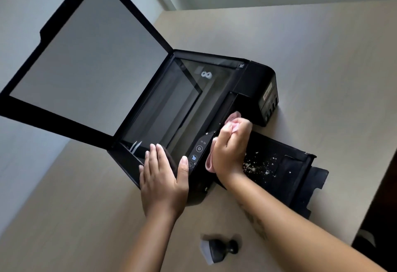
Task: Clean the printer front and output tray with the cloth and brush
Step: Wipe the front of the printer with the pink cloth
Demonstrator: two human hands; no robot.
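Observation:
A black printer [253,82] stands on a beige table with its scanner lid [86,56] raised. My left hand [163,177] lies flat on the printer's near corner, fingers apart, beside the control panel [198,149]. My right hand [231,144] is closed around a pink cloth [234,121] and presses it against the printer's front, just above the output tray [287,168]. White crumbs are scattered on the tray. A small black brush with white bristles [217,249] lies on the table near me, untouched.
The beige table [311,56] reaches to a wall at the left and back. Its right edge runs close past the extended tray, with dark floor beyond. The raised lid overhangs the left side.

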